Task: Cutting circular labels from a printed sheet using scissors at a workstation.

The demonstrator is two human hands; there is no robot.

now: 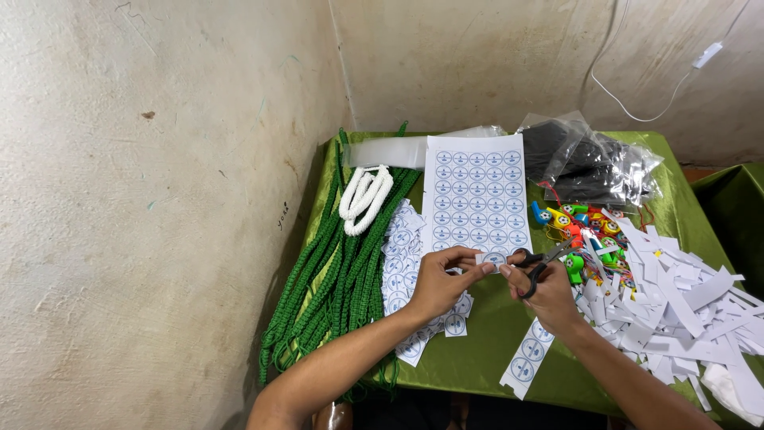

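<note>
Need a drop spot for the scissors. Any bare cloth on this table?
Bare green cloth shows at the near edge, between the cut sticker pile and the paper strip. A smaller patch lies at the far right corner. Crowded: green cords left, sticker sheet centre, whistles and paper scraps right.

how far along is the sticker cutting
Done: a pile of cut stickers lies by the green cords, with paper scraps on the right. In hand: the left hand holds one sticker while the right hand works scissors. Left: a nearly full sheet and a strip.
</note>
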